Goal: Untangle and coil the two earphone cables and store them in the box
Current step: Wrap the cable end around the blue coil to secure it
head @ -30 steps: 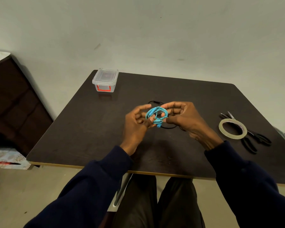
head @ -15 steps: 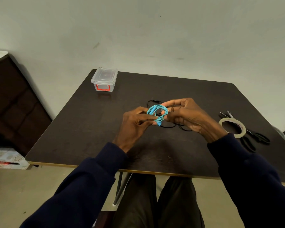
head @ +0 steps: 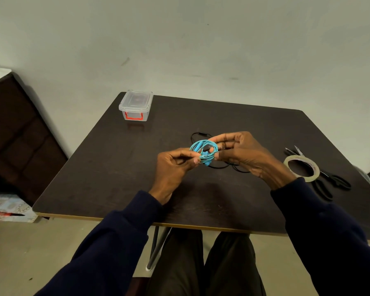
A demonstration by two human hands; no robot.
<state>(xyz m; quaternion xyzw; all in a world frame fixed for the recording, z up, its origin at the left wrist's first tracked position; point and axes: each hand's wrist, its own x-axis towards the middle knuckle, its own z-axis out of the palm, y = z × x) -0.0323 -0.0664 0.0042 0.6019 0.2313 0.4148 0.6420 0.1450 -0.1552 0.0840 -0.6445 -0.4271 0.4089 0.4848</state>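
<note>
The turquoise earphone cable (head: 203, 148), wound into a small round coil, is held just above the dark brown counter (head: 115, 167) between both hands. The left hand (head: 173, 165) has its grip pinched on the coil's near left side, thumb and forefinger closed on the strands. The right hand (head: 241, 152) has its grip curled on the coil's right side, fingertips on the loops (exactly which fingers bear on it is hard to tell). The thin black earphone cable (head: 198, 134) lies loose on the counter behind and under the hands, partly hidden by them. The small clear plastic box with a red latch (head: 136, 105) stands at the counter's far left corner, lid on, well apart from the hands. At the right lie a roll of clear tape (head: 301, 167) and black-handled scissors (head: 338, 182), overlapping each other.
</note>
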